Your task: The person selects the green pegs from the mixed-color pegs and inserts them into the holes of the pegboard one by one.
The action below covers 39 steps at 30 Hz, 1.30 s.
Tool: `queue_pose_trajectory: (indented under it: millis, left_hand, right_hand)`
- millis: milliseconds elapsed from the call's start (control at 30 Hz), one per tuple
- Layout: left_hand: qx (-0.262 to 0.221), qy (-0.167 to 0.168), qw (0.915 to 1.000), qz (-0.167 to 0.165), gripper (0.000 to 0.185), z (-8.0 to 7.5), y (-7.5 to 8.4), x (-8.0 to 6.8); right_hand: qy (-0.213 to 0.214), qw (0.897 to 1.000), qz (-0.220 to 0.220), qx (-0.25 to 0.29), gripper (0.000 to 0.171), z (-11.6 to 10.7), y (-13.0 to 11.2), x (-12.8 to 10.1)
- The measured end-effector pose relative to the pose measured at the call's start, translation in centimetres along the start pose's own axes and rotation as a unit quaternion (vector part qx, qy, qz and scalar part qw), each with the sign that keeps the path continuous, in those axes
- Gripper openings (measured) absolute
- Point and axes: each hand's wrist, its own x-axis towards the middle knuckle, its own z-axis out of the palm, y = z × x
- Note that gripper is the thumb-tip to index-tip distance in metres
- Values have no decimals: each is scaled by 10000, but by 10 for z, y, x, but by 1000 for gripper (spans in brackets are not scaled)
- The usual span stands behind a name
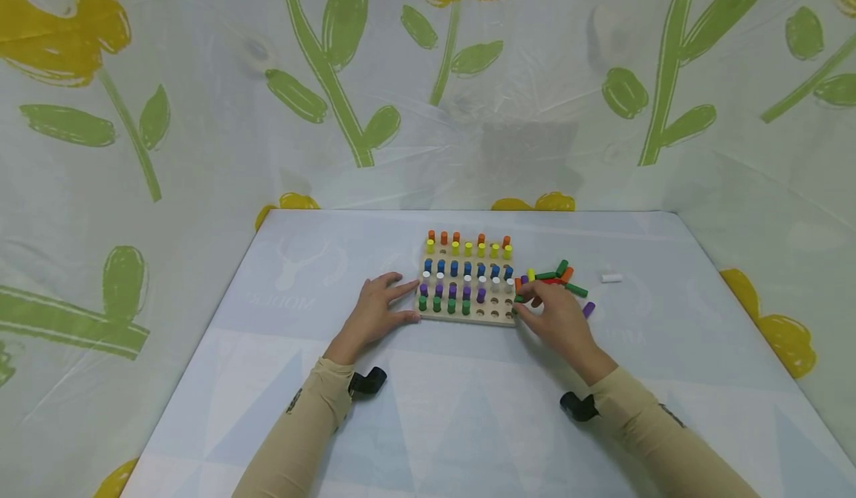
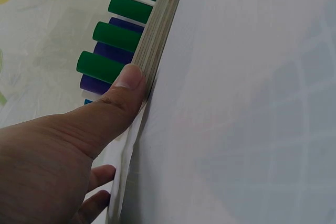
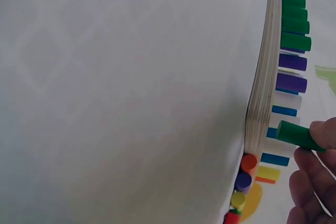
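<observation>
A wooden pegboard [image 1: 487, 319] lies flat on the table, with orange, yellow, blue, white, purple and green pegs upright in rows. My left hand [image 1: 377, 311] rests at its left side, fingers spread. In the left wrist view, the thumb [image 2: 128, 80] touches the board's front edge near the green pegs. My right hand [image 1: 560, 323] is at the board's front right corner. Between thumb and finger it pinches a green peg [image 3: 295, 134], held tilted above the board in the right wrist view. Several front-row holes at the right have no peg.
Loose pegs of mixed colours lie in a pile right of the board, among them a green peg [image 1: 576, 290]. A purple peg [image 1: 588, 309] lies near my right wrist. Farther right is a white peg [image 1: 611, 279]. A flower-patterned curtain [image 1: 428, 134] stands behind the table.
</observation>
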Motion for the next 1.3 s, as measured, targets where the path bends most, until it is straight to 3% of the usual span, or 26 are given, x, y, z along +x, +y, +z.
queue_pose_trajectory:
  millis: [233,433,767,1300]
  left_hand:
    - [7,19,10000,6,71,0,-1,0]
    - [-2,13,10000,2,71,-1,-2,-1]
    - [-47,-10,10000,-10,71,0,-1,-1]
    - [32,9,10000,-3,71,0,1,-1]
  right_hand:
    - [-82,9999,-22,55,28,6,-8,4]
    - [-4,9995,-301,114,26,11,-17,8]
    - [-346,9992,-202,47,26,20,-30,14]
    - [-450,9976,-531,43,18,26,-36,15]
